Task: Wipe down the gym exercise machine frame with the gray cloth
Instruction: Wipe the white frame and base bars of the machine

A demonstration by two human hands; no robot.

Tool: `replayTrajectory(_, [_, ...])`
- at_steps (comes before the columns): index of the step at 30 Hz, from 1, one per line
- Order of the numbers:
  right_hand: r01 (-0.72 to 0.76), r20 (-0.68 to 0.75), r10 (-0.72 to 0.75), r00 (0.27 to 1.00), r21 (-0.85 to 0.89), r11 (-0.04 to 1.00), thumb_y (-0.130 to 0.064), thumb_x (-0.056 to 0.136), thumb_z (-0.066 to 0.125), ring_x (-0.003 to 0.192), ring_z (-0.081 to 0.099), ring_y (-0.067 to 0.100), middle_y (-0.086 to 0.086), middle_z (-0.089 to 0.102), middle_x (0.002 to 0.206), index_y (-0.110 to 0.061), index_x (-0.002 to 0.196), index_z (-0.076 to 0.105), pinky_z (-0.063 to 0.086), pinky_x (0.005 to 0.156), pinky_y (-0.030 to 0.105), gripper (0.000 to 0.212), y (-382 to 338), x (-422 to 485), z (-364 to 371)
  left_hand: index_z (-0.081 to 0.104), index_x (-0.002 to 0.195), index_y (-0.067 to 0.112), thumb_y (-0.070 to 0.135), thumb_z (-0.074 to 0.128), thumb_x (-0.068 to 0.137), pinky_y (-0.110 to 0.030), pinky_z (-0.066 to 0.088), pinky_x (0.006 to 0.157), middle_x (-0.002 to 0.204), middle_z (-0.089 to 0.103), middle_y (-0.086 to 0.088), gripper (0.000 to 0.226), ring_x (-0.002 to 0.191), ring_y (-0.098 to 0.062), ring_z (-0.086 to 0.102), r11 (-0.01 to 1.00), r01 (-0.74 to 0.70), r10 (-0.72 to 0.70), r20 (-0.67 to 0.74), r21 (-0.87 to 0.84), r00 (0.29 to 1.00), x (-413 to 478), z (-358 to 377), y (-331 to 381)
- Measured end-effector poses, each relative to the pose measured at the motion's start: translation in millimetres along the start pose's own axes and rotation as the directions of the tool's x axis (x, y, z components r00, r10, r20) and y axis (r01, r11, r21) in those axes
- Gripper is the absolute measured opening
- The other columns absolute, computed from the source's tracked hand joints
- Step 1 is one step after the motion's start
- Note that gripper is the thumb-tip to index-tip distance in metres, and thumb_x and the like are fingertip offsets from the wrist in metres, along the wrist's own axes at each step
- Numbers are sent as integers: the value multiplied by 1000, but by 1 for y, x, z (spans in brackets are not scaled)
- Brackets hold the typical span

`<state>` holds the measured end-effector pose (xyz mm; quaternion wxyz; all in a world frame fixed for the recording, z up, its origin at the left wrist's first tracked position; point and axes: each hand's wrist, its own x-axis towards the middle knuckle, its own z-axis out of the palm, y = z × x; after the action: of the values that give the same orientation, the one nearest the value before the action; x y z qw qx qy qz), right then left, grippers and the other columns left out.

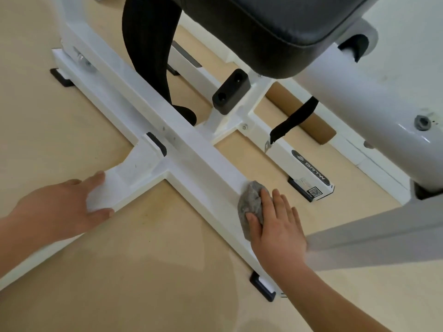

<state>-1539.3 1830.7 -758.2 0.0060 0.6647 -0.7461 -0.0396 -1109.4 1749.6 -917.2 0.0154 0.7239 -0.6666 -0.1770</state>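
R hand (275,226) flat, fingers straight, pressing gray cloth (251,207) on frame rail (148,111). L hand (62,207) grips side bar. Risk: bunched cloth slips from under palm, misses rail edges w/ dust.

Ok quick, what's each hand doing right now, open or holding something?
Left hand: holding the white frame, thumb and fingers either side of its side bar.
Right hand: open, straight fingers pressing the gray cloth onto the frame.
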Motion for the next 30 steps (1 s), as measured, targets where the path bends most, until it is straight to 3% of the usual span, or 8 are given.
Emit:
replayTrajectory(3, [43,-4,-43,999,39,998,-59,105,12,159,2,24,2,-1,173,-30,165,2,4,129,45,67,-30,25,-3,9,158,48,102,25,59,-49,56,82,124,63,-1,114,100,-31,69,999,29,-30,47,25,998,-13,-19,18])
replayTrajectory(7, [163,-7,-163,987,17,986,-51,108,19,158,7,26,-5,-12,172,-47,160,-9,10,128,44,59,-27,24,-4,5,159,49,92,36,70,-48,53,93,140,54,0,104,113,-31,65,999,39,-42,102,31,994,-32,-43,36])
replayTrajectory(11, [63,43,-61,997,-48,997,-55,105,9,159,5,23,-6,-6,173,-45,160,-7,8,129,42,59,6,-6,-2,-9,158,49,89,31,78,-47,51,100,159,36,3,98,129,-28,57,997,39,-48,143,64,989,-35,-49,41])
replayTrajectory(14, [-12,91,18,996,-65,998,-56,103,5,159,1,24,3,-4,173,-35,163,-6,6,129,44,65,4,-7,-4,-17,157,46,84,31,85,-49,40,115,170,14,1,95,151,-26,31,994,45,-60,163,95,985,-39,-51,49])
replayTrajectory(18, [75,86,-74,994,-14,997,-56,106,11,159,1,32,7,-5,173,-31,163,-8,8,129,49,65,-39,36,-12,-23,159,31,70,36,97,-45,19,126,170,-8,-13,94,159,-28,1,987,34,-70,232,156,970,-50,-65,62])
replayTrajectory(21, [174,67,-173,983,-7,985,-55,107,14,159,0,33,5,-6,173,-34,162,-11,7,128,50,64,-80,73,-14,-21,160,23,58,49,100,-39,13,127,170,-10,-15,99,159,-28,1,995,52,-68,191,84,979,-65,-76,75])
replayTrajectory(24, [238,34,-238,971,6,971,-54,108,15,159,1,31,4,-5,173,-34,163,-10,7,129,48,63,-96,87,-13,-8,164,23,56,50,101,-35,16,125,172,-7,-3,91,159,-21,6,998,31,-24,135,-49,991,-83,-81,84])
replayTrajectory(30, [269,-12,-269,963,-35,963,-42,108,16,159,-1,23,2,-7,173,-25,164,-3,5,130,42,62,-51,47,-3,-1,164,31,56,46,102,-34,21,126,172,-2,8,82,158,-12,8,987,-27,42,91,-159,995,-104,-86,94])
